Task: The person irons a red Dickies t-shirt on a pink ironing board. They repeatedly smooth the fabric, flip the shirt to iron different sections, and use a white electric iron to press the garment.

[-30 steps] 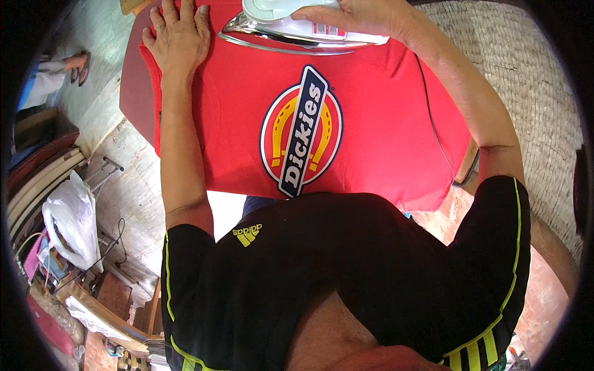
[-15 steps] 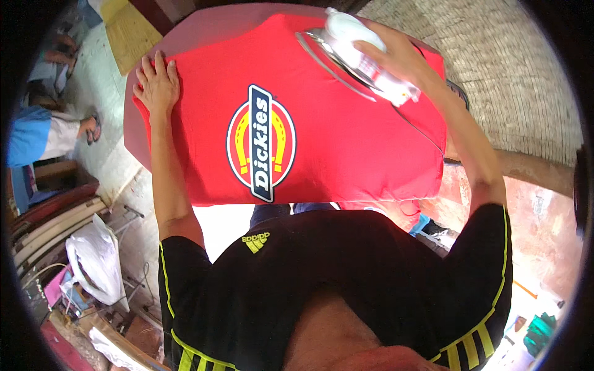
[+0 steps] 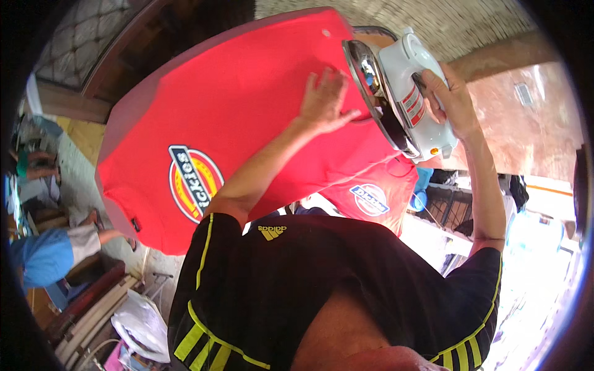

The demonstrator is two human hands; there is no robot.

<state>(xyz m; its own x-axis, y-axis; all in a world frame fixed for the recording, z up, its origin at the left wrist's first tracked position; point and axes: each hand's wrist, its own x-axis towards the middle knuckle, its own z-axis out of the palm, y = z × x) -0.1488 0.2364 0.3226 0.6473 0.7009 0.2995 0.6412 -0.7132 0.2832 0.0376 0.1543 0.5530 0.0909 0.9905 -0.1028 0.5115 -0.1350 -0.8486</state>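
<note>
A red shirt [image 3: 253,80] with a round horseshoe emblem [image 3: 197,184] lies spread over an ironing board [image 3: 133,102]. My left hand [image 3: 325,102] rests on the cloth towards the board's right end, fingers apart and holding nothing. Just right of it, my right hand [image 3: 455,105] is wrapped round the handle of a pale grey iron [image 3: 396,71]. The iron is tipped up, its shiny soleplate facing left towards my left hand. Whether its heel touches the board is hidden. Below the iron hangs more red cloth [image 3: 399,188] with a similar emblem.
To the left, a person in blue [image 3: 46,263] is partly visible beyond the board. A white plastic bag [image 3: 142,318] sits at lower left beside stacked wooden pieces. Woven matting [image 3: 334,13] and a wooden beam [image 3: 495,57] border the far right.
My left hand has moved from the board's left edge to near its right end. The iron has shifted right and nearer, and is tipped up. The whole view has turned.
</note>
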